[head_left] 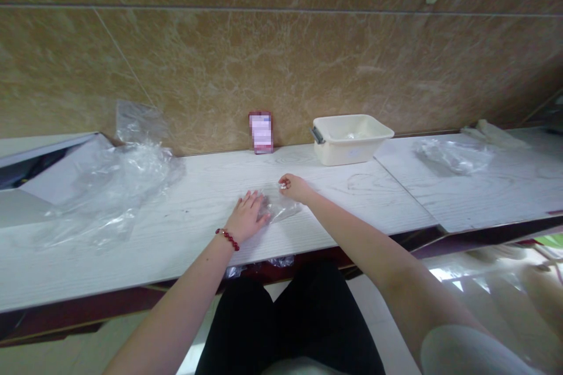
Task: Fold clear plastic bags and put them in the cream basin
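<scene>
On the white wood-grain table, a clear plastic bag (281,209) lies between my hands. My left hand (247,215), with a red bead bracelet on the wrist, rests flat at the bag's left edge with its fingers stretched out. At the bag's upper right is my right hand (295,187), its fingers curled in a pinch. A small white object (282,186) shows at those fingertips; its kind is too small to make out. Part of the bag is hidden under both hands.
A cream plastic bin (347,152) with a grey handle stands behind my right hand. A phone (263,132) leans on the marble wall. Clear plastic bags (127,170) and an open white box (65,170) are at left. More plastic bags (455,155) lie at right.
</scene>
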`<action>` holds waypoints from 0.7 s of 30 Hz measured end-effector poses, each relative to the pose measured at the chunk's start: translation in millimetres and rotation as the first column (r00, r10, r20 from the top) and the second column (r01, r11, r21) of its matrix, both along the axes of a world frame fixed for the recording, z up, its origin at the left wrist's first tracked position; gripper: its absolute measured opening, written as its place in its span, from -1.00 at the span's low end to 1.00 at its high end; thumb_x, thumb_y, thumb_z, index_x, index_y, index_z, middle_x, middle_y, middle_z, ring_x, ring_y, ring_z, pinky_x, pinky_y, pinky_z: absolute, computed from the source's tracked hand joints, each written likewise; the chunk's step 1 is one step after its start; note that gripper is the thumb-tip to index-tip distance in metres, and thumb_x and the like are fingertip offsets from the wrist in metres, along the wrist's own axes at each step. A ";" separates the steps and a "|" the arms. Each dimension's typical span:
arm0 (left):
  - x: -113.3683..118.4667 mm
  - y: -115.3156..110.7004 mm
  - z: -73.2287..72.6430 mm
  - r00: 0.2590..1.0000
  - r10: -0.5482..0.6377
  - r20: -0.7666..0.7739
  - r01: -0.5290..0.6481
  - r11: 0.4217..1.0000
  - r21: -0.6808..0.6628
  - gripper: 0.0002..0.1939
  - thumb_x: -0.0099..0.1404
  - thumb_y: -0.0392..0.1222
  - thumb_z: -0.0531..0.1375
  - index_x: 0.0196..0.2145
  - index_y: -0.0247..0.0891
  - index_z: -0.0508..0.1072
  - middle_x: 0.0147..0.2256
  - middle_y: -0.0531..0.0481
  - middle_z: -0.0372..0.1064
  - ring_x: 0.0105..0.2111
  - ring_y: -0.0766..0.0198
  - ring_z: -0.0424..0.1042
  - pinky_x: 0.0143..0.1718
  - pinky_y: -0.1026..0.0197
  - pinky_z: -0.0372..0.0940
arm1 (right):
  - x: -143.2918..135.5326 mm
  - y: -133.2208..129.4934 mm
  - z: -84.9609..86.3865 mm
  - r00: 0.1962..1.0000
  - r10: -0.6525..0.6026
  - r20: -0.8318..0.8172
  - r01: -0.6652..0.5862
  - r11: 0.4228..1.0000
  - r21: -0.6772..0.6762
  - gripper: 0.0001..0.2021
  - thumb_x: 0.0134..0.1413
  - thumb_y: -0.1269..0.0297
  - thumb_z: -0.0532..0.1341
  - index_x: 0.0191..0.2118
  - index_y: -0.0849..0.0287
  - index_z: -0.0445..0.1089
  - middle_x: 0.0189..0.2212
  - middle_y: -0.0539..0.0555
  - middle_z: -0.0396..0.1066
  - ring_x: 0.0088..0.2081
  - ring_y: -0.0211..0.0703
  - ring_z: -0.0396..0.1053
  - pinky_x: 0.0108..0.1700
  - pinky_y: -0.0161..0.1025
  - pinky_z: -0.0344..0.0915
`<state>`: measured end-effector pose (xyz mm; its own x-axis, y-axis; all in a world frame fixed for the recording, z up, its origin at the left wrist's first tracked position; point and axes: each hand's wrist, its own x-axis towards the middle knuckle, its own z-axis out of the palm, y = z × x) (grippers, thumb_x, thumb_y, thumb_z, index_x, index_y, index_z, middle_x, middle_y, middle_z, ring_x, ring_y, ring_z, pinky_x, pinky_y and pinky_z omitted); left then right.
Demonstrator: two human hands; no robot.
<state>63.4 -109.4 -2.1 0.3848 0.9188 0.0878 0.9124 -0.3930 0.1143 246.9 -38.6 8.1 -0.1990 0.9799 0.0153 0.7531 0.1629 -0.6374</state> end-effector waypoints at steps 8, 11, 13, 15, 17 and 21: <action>5.1 -10.3 -5.6 0.997 0.014 -0.073 -0.014 1.000 0.002 -0.38 0.20 0.09 -0.16 0.10 -0.38 0.05 0.14 -0.23 -0.12 0.14 0.00 -0.20 0.08 -0.05 -0.17 | -26.7 -36.3 38.8 0.966 0.068 0.250 -0.148 0.936 0.320 -0.75 0.04 0.37 -0.03 -0.16 0.26 0.27 -0.20 0.14 0.29 -0.11 -0.22 0.20 -0.03 -0.29 0.07; 8.0 -14.4 -3.9 0.998 0.020 -0.066 -0.019 1.000 0.011 -0.38 0.20 0.08 -0.15 0.10 -0.41 0.05 0.14 -0.26 -0.11 0.14 0.00 -0.19 0.07 -0.04 -0.16 | -41.7 -45.7 30.6 0.925 0.183 0.333 -0.241 0.960 0.142 -0.69 0.05 0.40 -0.05 -0.08 0.30 0.22 -0.14 0.16 0.28 -0.09 -0.21 0.21 -0.05 -0.28 0.10; 8.2 -16.7 -1.5 0.999 0.033 -0.043 -0.033 0.999 0.003 -0.38 0.20 0.07 -0.15 0.09 -0.41 0.05 0.13 -0.26 -0.10 0.14 0.00 -0.16 0.07 -0.02 -0.12 | -45.6 -48.8 19.6 0.897 0.187 0.400 -0.239 0.967 0.084 -0.65 0.05 0.40 -0.05 -0.02 0.34 0.17 -0.03 0.22 0.20 0.01 -0.12 0.12 0.01 -0.19 0.04; 5.0 -18.7 1.7 0.996 0.093 -0.015 -0.093 0.996 0.014 -0.40 0.21 0.05 -0.15 0.09 -0.41 0.06 0.13 -0.27 -0.08 0.12 0.02 -0.11 0.05 0.00 -0.08 | -44.5 -50.6 9.1 0.885 0.171 0.432 -0.224 0.972 0.075 -0.61 0.07 0.38 -0.08 0.03 0.35 0.12 0.06 0.23 0.08 0.09 -0.05 -0.01 0.07 -0.09 -0.06; -1.6 -20.8 4.8 0.977 0.215 0.006 -0.215 0.975 0.053 -0.44 0.22 -0.01 -0.15 0.07 -0.45 0.09 0.10 -0.31 -0.03 0.10 0.02 -0.05 0.04 -0.01 -0.06 | -40.8 -52.0 1.9 0.887 0.166 0.431 -0.220 0.972 0.077 -0.59 0.09 0.35 -0.12 0.06 0.33 0.09 0.10 0.20 0.01 0.12 -0.03 -0.08 0.09 -0.05 -0.12; -17.1 -26.7 6.9 0.927 0.375 0.021 -0.376 0.924 0.070 -0.57 0.22 -0.09 -0.13 -0.06 -0.38 0.25 0.00 -0.27 0.14 0.03 0.04 0.08 -0.01 -0.05 -0.01 | -35.4 -53.5 -4.0 0.879 0.195 0.435 -0.254 0.964 0.082 -0.57 0.11 0.28 -0.14 0.08 0.28 0.06 0.12 0.16 -0.01 0.14 -0.04 -0.12 0.10 -0.02 -0.16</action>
<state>46.3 -136.2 4.7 0.0119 0.9870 0.1601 0.9939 -0.0292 0.1059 211.5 -92.2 4.1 -0.4301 0.9027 0.0075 0.8776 0.4201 -0.2311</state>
